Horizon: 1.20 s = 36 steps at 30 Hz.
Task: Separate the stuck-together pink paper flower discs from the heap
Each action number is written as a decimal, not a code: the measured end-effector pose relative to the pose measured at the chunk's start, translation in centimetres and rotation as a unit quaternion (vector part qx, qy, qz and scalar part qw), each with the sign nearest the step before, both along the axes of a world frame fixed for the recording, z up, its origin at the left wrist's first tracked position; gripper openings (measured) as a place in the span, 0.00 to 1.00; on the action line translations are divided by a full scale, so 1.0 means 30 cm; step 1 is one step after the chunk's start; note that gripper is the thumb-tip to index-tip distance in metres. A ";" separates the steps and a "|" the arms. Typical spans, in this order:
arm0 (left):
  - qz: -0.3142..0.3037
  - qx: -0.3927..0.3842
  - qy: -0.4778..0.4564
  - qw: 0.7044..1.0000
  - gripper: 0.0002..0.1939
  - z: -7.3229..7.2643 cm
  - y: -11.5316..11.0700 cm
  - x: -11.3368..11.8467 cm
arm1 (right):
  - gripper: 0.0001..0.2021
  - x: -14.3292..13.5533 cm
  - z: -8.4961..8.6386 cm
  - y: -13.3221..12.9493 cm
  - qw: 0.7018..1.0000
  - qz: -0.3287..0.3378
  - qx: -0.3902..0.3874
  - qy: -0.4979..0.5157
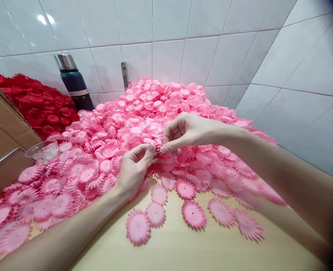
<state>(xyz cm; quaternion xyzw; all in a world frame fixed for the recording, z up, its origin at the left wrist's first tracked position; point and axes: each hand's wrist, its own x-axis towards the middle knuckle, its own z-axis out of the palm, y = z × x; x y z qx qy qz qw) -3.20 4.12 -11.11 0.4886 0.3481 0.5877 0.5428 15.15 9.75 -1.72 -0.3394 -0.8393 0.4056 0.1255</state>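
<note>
Both hands meet over the near slope of a heap of pink discs (104,150), fingertips close together. Left hand (134,169): palm turned inward, thumb bent towards the fingers in a pinch. Right hand (183,131): knuckles up, thumb and index finger pinched, other fingers curled. Cannot tell what, if anything, is gripped by either hand; pink on pink hides it. Discs: thin, matte, fabric-like; round with toothed, petal-like rims; rims deeper pink, centres paler, a small hole visible in the middle of several. Location: heaped on a smooth, pale yellow tabletop (166,252) and against a glossy tiled wall (169,20), strays spread along the near edge of the heap. Orientation: a nearer stray disc (199,216) lies flat, face up; being round, it has no long axis. Discs in the heap tilt at mixed angles, many overlapping. Heap's long axis runs left to right, peak at the wall. Far left: a heap of red toothed pieces (42,105) behind brown cardboard (8,131); beside it, 1 dark blue bottle (74,81) with a shiny metal cap, leaning in view; nearer, 1 clear cup (46,152).
</note>
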 end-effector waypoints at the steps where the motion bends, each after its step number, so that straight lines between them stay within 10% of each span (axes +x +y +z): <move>1: -0.001 0.000 0.007 1.000 0.13 0.000 0.000 0.000 | 0.14 0.000 0.001 -0.001 1.000 -0.002 0.010 -0.005; 36: 0.019 -0.013 -0.019 1.000 0.12 -0.002 0.002 0.000 | 0.06 -0.026 -0.029 0.000 0.988 0.014 0.148 0.045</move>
